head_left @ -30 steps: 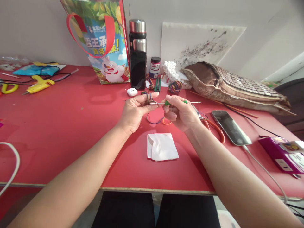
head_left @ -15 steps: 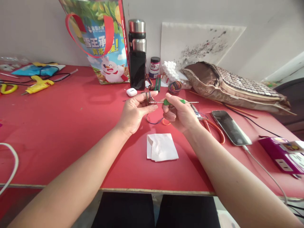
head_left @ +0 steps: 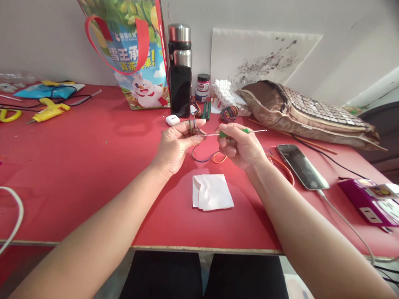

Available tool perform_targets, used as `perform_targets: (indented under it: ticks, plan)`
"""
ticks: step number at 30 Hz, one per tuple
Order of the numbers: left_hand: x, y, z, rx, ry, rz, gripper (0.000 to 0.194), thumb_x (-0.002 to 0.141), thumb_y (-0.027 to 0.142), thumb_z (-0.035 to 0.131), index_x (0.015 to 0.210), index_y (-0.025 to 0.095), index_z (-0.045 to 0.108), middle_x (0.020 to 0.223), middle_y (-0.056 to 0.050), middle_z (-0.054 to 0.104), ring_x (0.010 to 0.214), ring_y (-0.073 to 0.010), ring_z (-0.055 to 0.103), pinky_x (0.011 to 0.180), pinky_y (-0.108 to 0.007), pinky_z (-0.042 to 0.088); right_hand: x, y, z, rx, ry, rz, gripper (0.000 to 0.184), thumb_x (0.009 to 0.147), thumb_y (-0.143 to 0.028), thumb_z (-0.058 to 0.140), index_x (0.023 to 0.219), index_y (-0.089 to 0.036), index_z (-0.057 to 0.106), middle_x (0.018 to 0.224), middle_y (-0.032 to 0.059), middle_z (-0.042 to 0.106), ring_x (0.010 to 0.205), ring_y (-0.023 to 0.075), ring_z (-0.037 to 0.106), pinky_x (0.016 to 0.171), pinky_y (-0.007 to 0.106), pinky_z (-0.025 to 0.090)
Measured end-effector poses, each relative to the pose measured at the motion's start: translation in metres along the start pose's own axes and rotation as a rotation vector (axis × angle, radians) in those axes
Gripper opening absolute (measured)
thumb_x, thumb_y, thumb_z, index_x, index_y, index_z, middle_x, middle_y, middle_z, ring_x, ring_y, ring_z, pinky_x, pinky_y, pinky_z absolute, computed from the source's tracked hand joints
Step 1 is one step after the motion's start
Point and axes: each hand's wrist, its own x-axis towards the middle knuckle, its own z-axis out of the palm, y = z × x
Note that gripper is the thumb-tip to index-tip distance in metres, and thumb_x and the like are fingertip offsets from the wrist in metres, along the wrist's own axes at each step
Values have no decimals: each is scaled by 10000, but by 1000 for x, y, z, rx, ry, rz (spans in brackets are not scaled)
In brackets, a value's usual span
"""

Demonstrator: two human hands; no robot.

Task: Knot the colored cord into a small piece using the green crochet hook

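My right hand [head_left: 238, 145] is closed around the green grip of a crochet hook [head_left: 222, 134], held nearly level. One metal end of the hook reaches left to the fingertips of my left hand [head_left: 177, 145]. That hand pinches a small piece of dark yarn work [head_left: 198, 131], mostly hidden by the fingers. Multicolour yarn [head_left: 202, 160] wraps the raised left index finger and trails in a loose loop on the table below. Behind the hands lies a ball of multicolour yarn [head_left: 230, 113].
A folded white tissue [head_left: 213, 192] lies on the red table [head_left: 93, 174] nearer me. Beyond my hands stand a phone [head_left: 181, 91], a flask [head_left: 180, 37] and a bag [head_left: 140, 54]. Orange-handled pliers [head_left: 285, 168] and a charging phone [head_left: 301, 166] are at right, a yellow glue gun [head_left: 50, 111] far left.
My right hand and the crochet hook have shifted slightly right, and the hook now tilts a little up to the right. My left thumb is closer to its fingers.
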Motion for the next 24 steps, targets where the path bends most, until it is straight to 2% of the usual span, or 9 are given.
perform_targets:
  ticks: [8, 24]
  plan:
    - [-1, 2, 2, 44, -1, 5, 315, 673, 43, 845, 923, 228, 898, 819, -15, 773, 816, -128, 676, 848, -276, 568, 2, -5, -6, -18, -12, -8, 394, 555, -359, 977, 592, -180, 628, 490, -18, 591, 397, 34, 379, 373, 187, 157]
    - [0, 3, 1, 68, 30, -31, 256, 693, 77, 853, 914, 205, 874, 825, -26, 784, 825, -149, 707, 877, -318, 585, 0, -8, -5, -103, 11, -47, 259, 589, -306, 921, 603, -166, 705, 494, -13, 612, 383, 44, 401, 372, 206, 206]
